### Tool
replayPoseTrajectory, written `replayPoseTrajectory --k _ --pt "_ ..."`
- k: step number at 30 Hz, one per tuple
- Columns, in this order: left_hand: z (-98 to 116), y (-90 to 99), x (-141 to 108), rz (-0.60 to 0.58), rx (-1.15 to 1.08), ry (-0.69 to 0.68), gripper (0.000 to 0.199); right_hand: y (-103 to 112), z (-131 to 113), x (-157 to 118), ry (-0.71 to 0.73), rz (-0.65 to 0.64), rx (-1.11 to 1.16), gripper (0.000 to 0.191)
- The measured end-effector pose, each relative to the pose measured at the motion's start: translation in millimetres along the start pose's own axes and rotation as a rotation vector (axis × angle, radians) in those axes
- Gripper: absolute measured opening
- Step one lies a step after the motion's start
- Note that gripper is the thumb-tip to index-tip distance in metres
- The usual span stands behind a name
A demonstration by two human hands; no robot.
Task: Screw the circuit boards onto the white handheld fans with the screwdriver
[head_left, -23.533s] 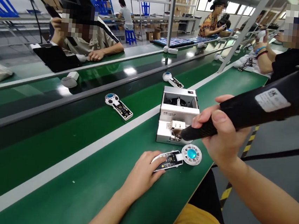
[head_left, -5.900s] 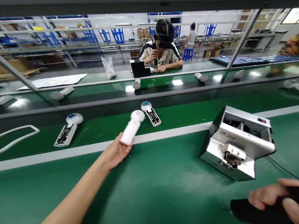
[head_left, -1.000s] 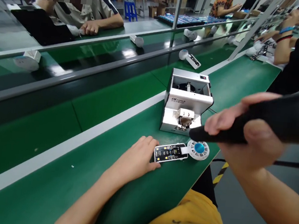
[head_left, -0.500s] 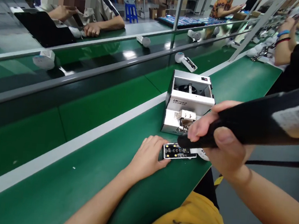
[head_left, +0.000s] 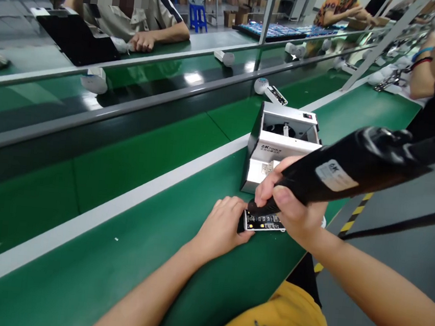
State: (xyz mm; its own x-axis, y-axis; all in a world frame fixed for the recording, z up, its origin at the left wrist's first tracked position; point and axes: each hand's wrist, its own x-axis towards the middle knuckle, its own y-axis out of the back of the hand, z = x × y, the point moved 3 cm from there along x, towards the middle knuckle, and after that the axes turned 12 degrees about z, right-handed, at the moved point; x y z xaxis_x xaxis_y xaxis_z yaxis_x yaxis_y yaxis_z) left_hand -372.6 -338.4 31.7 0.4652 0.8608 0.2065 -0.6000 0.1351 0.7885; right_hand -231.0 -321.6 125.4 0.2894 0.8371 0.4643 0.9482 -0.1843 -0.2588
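Circuit board (head_left: 263,222) flat on green workbench (head_left: 115,261), lower middle of frame, left hand (head_left: 225,225) open and pinning its edge, right hand (head_left: 290,203) clenched around black electric screwdriver (head_left: 338,182), tip at board's edge, silver screw feeder (head_left: 280,148) just behind.

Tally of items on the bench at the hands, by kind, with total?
Screw feeder: 1
Electric screwdriver, in the right hand: 1
Circuit board, under the left hand: 1
Round white part, mostly hidden: 1
Total: 4
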Motion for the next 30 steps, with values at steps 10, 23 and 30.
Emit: replayPoseTrajectory --k 10,23,30 --pt "-1.3 1.7 1.5 -0.009 -0.032 0.003 0.044 3.8 -21.1 11.5 -0.026 -0.003 0.022 0.023" --pt "-1.4 0.4 -1.2 -0.006 -0.021 -0.022 0.045 20.1 -38.2 39.7 0.18 0.222 -0.047 0.022" --pt "2.2 1.3 2.0 -0.028 0.009 -0.018 0.044 17.9 -40.0 -2.9 -0.056 -0.031 0.048 0.025"
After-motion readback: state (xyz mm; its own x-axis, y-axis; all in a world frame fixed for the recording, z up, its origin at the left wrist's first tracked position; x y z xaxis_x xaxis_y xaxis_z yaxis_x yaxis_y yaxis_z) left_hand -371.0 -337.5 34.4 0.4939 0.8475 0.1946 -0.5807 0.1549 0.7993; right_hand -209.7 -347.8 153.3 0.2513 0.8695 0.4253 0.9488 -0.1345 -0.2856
